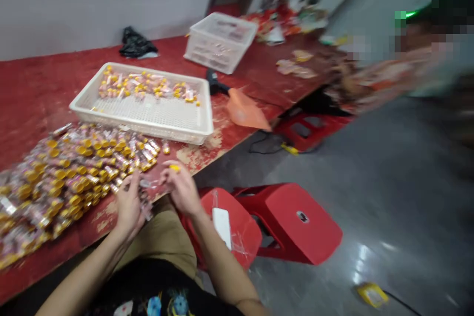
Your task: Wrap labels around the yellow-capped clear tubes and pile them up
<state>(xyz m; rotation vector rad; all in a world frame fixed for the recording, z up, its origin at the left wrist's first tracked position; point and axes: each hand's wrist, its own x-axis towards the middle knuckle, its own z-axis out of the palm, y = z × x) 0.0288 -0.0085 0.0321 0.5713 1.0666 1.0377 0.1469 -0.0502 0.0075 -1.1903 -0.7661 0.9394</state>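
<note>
My left hand [129,203] is closed around several small clear tubes [145,203] at the table's front edge. Just right of it, my right hand [180,187] pinches a yellow cap [174,167], its fingers bent. A clear piece [148,183] shows between the two hands. To the left, a large pile of clear tubes with yellow ends [79,173] covers the front of the red table [25,81]. Behind the pile stands a white perforated tray [148,131], with more yellow-ended tubes [142,84] mostly along its far side.
Further back are a white basket [218,44], a black bag [136,43] and a dark-handled tool [217,83] beside an orange sheet [246,110]. Red stools [305,222] stand at the right, one bearing a white object [221,227]. A blurred person's arm [392,76] reaches toward the table.
</note>
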